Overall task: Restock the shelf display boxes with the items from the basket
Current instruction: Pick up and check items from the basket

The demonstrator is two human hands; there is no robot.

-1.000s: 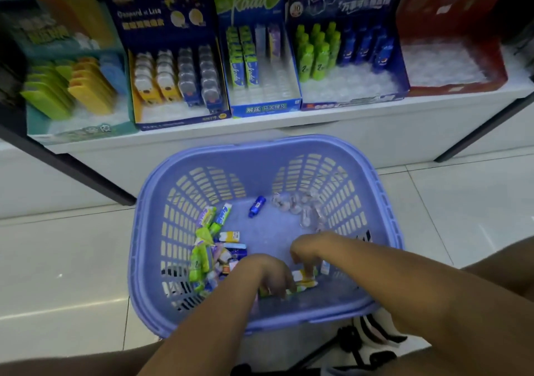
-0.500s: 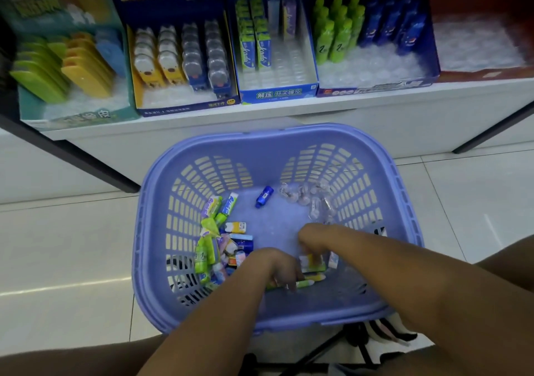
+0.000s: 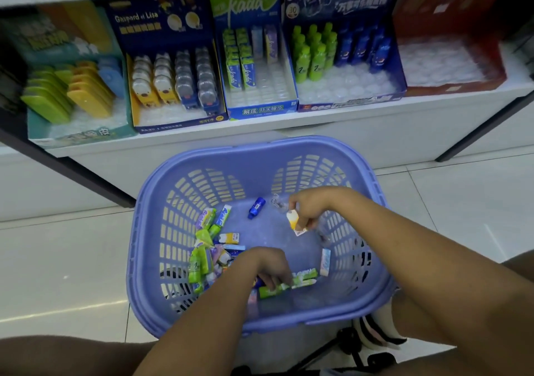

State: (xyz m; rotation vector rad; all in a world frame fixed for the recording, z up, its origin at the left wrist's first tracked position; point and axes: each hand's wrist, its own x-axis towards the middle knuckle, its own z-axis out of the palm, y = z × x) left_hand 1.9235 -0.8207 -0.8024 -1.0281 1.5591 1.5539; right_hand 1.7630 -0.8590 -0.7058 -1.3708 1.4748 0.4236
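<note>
Right hand (image 3: 310, 209) rose, pinching yellow packet (image 3: 294, 222); left hand (image 3: 268, 264) grips tube (image 3: 267, 292).

"Gaspard et Lisa" is read on the header of the dark blue display box (image 3: 161, 20), and "kada" is printed large on the header of the green-and-blue display box (image 3: 248, 3), repeated on the green packs (image 3: 234, 72) standing in it, with "解压 开关橡皮" along its front lip. On the navy display box (image 3: 346, 0) a round badge (image 3: 292, 9) marked "30" and the word "ERASER" are legible, and a "2" is seen on its green bottle-shaped items (image 3: 312, 58); the Chinese line beneath is too blurred to be confirmed. In the basket (image 3: 260, 150), "kada" is made out on two loose packs (image 3: 224, 217).
</note>
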